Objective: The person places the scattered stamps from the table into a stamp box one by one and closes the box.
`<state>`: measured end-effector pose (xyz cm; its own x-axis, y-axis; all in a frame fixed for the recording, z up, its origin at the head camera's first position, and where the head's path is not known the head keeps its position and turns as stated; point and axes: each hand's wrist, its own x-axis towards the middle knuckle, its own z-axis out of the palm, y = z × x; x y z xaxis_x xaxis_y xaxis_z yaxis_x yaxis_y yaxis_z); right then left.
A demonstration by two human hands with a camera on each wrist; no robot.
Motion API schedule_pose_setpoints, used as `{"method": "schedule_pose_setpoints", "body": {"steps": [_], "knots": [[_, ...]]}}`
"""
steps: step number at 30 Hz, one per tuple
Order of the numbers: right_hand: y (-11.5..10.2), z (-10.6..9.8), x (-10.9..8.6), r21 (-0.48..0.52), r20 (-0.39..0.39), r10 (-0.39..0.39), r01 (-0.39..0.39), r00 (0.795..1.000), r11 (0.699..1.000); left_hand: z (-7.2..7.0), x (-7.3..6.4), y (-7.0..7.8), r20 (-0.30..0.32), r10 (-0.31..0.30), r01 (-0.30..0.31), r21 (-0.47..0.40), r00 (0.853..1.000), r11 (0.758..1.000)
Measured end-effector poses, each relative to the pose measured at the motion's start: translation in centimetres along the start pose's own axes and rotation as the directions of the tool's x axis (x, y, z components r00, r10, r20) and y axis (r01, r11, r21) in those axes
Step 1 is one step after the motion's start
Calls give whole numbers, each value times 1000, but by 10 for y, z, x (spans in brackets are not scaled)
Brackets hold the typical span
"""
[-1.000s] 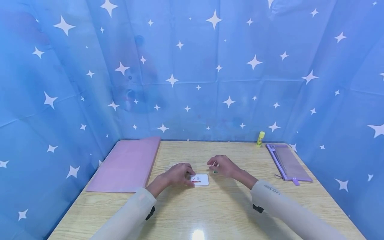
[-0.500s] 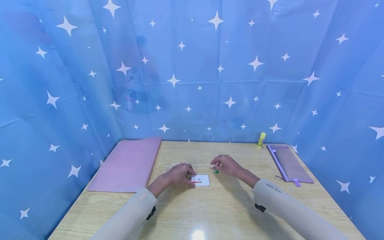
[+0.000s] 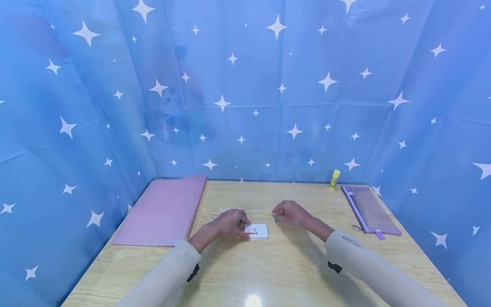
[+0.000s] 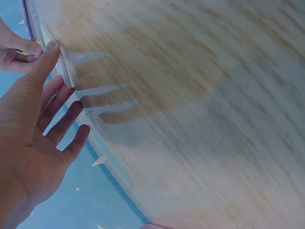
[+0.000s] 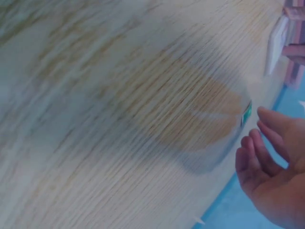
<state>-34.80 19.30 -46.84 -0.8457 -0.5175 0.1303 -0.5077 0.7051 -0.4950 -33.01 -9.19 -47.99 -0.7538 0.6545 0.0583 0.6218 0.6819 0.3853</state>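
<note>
In the head view my left hand (image 3: 229, 224) grips the left end of a flat white case (image 3: 260, 230), which has small dark and red print. From the left wrist the thumb lies along one side of the case (image 4: 66, 67), other fingertips are at its edge, and the remaining fingers spread loosely. A small green piece (image 3: 276, 219) with a pale edge is on the table, right of the case. Just beyond it hovers my right hand (image 3: 290, 213). The right wrist view shows that hand's thumb tip close to the green piece (image 5: 246, 113), its fingers loosely bent and holding nothing.
A clear film-like piece (image 3: 220, 211) is on the table (image 3: 245, 268) behind the left hand. A pink folder (image 3: 161, 213) covers the left side. A yellow glue stick (image 3: 334, 180) stands at the back right, beside a purple mesh zip pouch (image 3: 374, 209). Starry blue curtains surround the table.
My right hand has drawn slightly right, away from the case, and the green piece shows more than a second ago. My left hand stays on the case.
</note>
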Motion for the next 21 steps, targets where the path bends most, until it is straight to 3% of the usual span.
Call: {"method": "schedule_pose_setpoints", "body": {"steps": [10, 21], "knots": [[8, 1, -11, -3, 21, -73, 73, 997, 997, 1, 2, 2, -1, 12, -12, -12, 1000, 1000], [15, 9, -14, 89, -31, -65, 68, 997, 994, 2, 0, 0, -1, 9, -9, -4, 1000, 1000]]}}
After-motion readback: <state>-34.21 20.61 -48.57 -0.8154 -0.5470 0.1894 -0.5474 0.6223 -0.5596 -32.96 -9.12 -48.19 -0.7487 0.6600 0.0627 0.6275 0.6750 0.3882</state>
